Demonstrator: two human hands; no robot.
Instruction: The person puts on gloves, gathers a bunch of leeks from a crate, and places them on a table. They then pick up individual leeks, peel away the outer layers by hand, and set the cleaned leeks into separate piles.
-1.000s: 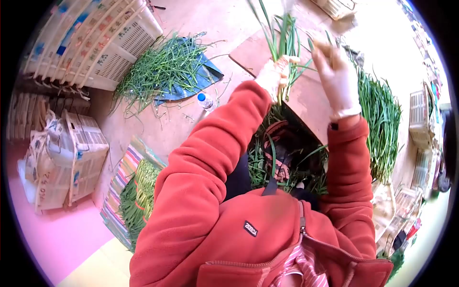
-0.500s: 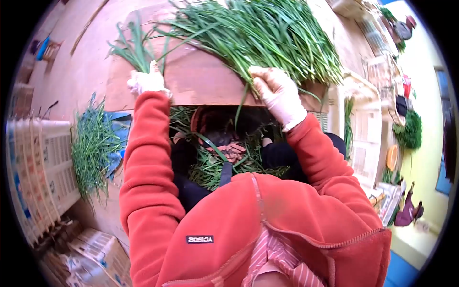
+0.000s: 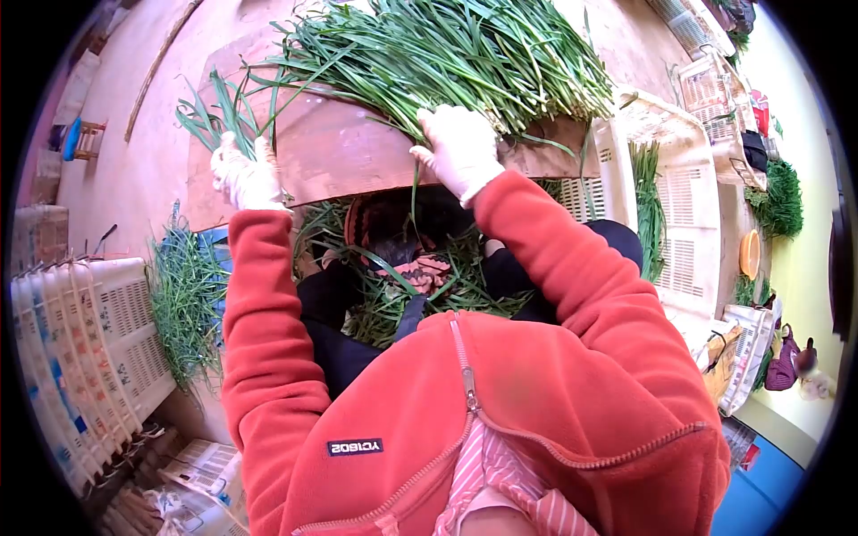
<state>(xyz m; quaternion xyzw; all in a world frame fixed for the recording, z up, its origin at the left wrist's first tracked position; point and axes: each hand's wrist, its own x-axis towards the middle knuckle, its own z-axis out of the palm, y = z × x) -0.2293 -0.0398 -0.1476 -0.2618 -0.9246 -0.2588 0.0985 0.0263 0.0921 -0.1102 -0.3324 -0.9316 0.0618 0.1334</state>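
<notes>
My left hand (image 3: pixel 243 175), in a pale glove, grips a small bunch of green chives (image 3: pixel 214 112) at the left end of a brown board (image 3: pixel 344 161). My right hand (image 3: pixel 458 147), also gloved, rests on the near edge of a big pile of chives (image 3: pixel 447 54) lying across that board, fingers closed around a few stalks. Loose cut leaves (image 3: pixel 393 295) lie in my lap between my red sleeves.
White plastic crates (image 3: pixel 80 348) are stacked at the left, with a heap of chives (image 3: pixel 183 295) on a blue sheet beside them. More crates (image 3: pixel 693 223) and chives (image 3: pixel 648 205) stand at the right. Bare pinkish floor (image 3: pixel 134 134) lies beyond the board.
The view has swung round from the left floor area to the board. My right hand came down from the air onto the big chive pile and now sits slightly further left.
</notes>
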